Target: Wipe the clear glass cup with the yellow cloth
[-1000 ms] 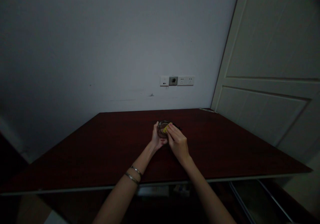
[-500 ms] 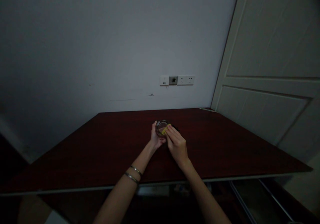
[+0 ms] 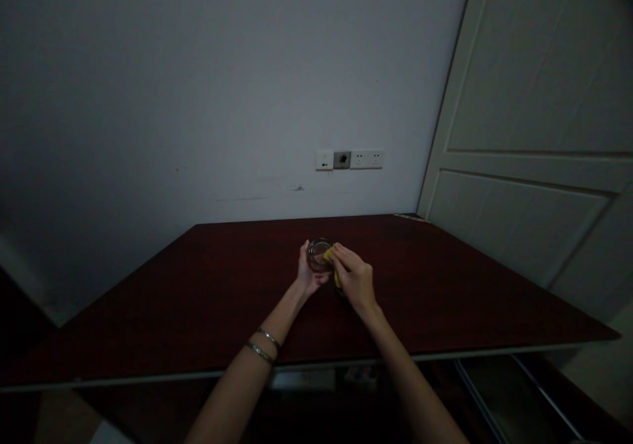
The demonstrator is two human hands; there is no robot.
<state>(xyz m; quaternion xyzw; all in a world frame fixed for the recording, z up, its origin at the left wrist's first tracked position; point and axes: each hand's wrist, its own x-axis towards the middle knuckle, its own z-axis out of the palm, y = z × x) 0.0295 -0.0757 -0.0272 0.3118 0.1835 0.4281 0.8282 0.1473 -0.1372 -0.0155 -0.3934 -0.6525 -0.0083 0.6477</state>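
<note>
My left hand (image 3: 307, 276) is wrapped around the side of a round clear glass container (image 3: 318, 249), whose circular end faces me above the tabletop. Pinched in the fingers of my right hand (image 3: 357, 280) is a yellow cloth (image 3: 328, 254). One end of the cloth is at the right side of the glass, and another part hangs below my fingers. Whether the facing end is the mouth or the base, I cannot tell in this dim light. Two metal bangles (image 3: 264, 344) circle my left forearm.
Beneath my hands spreads a dark red wooden table (image 3: 208, 299). A pale wall with a row of sockets (image 3: 366, 159) rises behind it. To the right stands a white panelled door (image 3: 534, 127). Under the front edge, an open drawer (image 3: 519, 398) shows at lower right.
My right hand has shifted slightly right with the yellow cloth, which now covers less of the glass and hangs down lower. My left hand and the glass stay nearly in place.
</note>
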